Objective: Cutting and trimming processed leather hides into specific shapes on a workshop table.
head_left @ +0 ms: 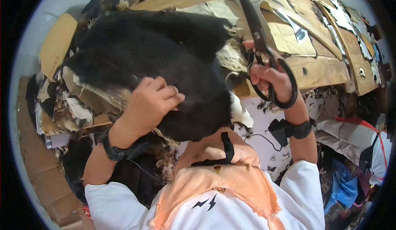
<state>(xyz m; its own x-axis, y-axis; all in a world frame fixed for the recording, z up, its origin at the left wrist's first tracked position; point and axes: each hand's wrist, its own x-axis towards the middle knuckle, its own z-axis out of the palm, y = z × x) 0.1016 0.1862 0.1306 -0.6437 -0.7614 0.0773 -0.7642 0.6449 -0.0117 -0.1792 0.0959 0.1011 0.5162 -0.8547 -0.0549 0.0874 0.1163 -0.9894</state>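
A large black fur hide [152, 40] lies over the near left of the wooden table, its front part hanging past the edge toward my body. My left hand [154, 96] rests on the fur with its fingers curled and thumb drawn in; whatever is pinched at the fingertips is too small to make out. In my right hand [272, 79] is a big pair of dark scissors [258, 32], gripped by the looped handles. The blades point up and away, lying together, to the right of the hide and apart from it.
Pale paper or leather patterns [284, 32] and a strip lie on the wooden table [326, 73]. A tan oval board [57, 44] leans at the left. Hide scraps [76, 106] pile beneath the fur. Dark bits litter the floor, beside a blue cloth [344, 184] and white bag [350, 135].
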